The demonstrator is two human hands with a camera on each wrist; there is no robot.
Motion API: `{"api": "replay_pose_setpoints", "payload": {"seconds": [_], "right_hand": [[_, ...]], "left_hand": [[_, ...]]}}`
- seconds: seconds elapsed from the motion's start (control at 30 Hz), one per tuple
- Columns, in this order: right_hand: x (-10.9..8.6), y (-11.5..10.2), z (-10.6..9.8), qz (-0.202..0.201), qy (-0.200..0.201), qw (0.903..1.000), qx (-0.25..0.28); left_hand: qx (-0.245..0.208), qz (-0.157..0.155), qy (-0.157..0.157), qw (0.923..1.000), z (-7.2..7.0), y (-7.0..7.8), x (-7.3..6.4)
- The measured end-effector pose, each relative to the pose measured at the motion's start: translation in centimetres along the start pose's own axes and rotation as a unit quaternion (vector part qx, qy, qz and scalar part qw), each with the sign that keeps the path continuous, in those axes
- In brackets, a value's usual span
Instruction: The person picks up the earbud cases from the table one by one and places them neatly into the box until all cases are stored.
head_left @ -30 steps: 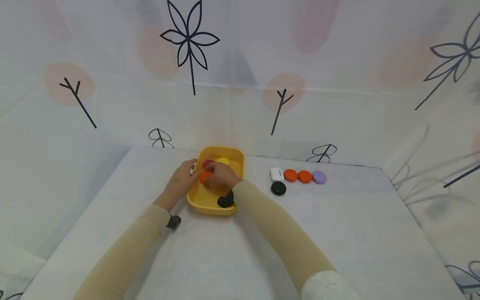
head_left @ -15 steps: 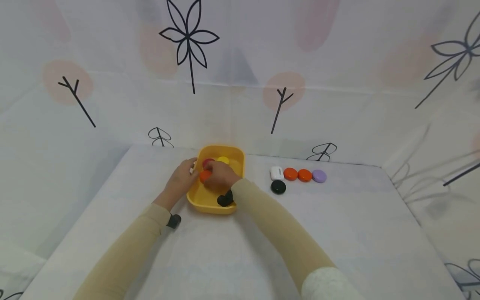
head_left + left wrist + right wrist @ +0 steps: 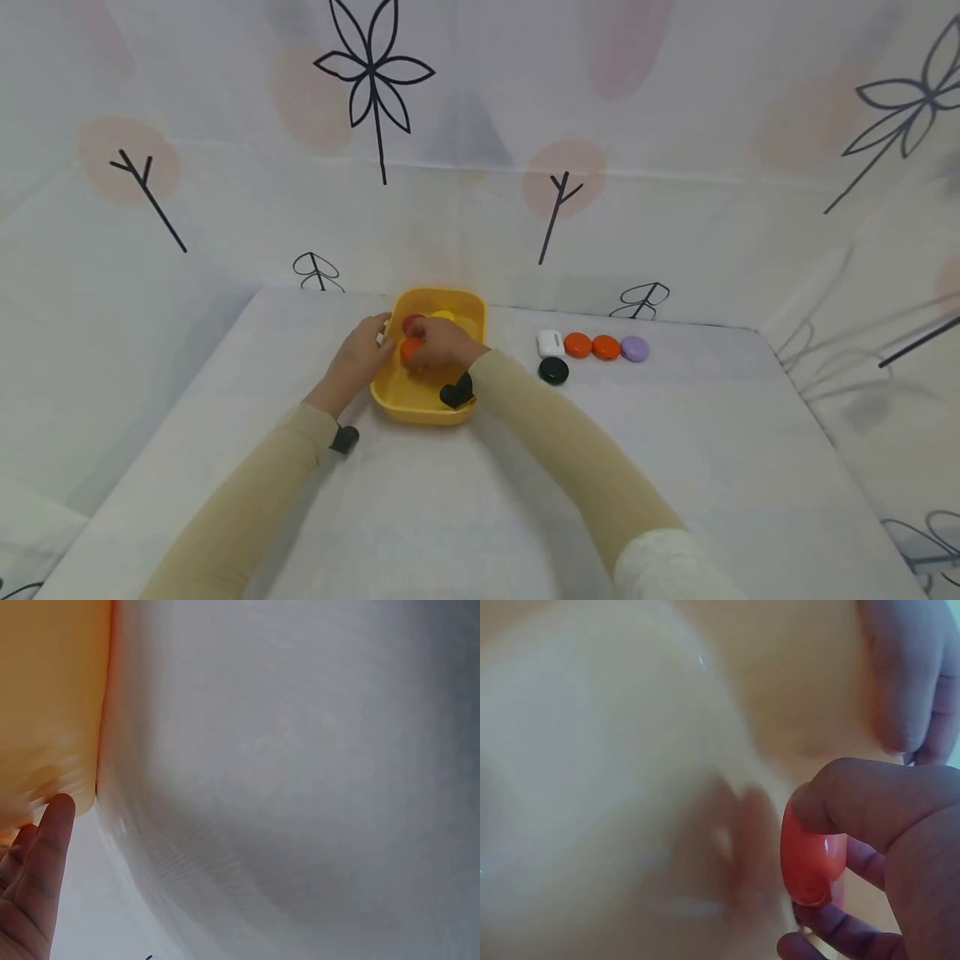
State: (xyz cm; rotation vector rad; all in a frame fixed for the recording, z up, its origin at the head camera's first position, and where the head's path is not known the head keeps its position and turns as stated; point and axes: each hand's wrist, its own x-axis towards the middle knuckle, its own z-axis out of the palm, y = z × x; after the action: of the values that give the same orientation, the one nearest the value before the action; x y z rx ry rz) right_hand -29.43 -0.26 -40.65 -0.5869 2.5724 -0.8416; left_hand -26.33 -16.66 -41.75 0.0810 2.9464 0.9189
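A yellow plastic tray (image 3: pixel 408 414) with rounded corners stands near the back of the table. My left hand (image 3: pixel 360 354) grips its left wall, thumb at the rim, fingers (image 3: pixel 51 859) along the outer side. A small white bit shows beside those fingers in the head view. Inside the tray, my right hand (image 3: pixel 444 346) pinches a glossy orange rounded disc (image 3: pixel 810 855) between thumb and fingers, which partly cover it. Beyond the right hand lie a red disc (image 3: pixel 412 323) and a yellow disc (image 3: pixel 445 316), both partly hidden.
Right of the tray, a white rounded square piece (image 3: pixel 551 343), two orange discs (image 3: pixel 578 345) and a purple disc (image 3: pixel 634 348) form a row. A black disc (image 3: pixel 553 371) lies in front of the white piece. A patterned cloth (image 3: pixel 465 225) hangs behind the table.
Both hands stay at the tray and the orange disc stays in my right hand. My right wrist turns slightly. The head view has shifted a little.
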Motion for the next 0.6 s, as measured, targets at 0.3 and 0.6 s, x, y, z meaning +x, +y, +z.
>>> {"api": "replay_pose_setpoints", "payload": {"seconds": [0.3,0.6], "right_hand": [[-1.0,0.1,-1.5,-0.005,0.013,0.9992,-0.038],[-2.3,0.2,-2.6,-0.021,0.023,0.9984,-0.047]], "left_hand": [[0.011,0.017,0.004,0.9998,-0.1,-0.1,0.0],[0.01,-0.005,-0.013,0.9999,-0.2,0.1,0.0]]}}
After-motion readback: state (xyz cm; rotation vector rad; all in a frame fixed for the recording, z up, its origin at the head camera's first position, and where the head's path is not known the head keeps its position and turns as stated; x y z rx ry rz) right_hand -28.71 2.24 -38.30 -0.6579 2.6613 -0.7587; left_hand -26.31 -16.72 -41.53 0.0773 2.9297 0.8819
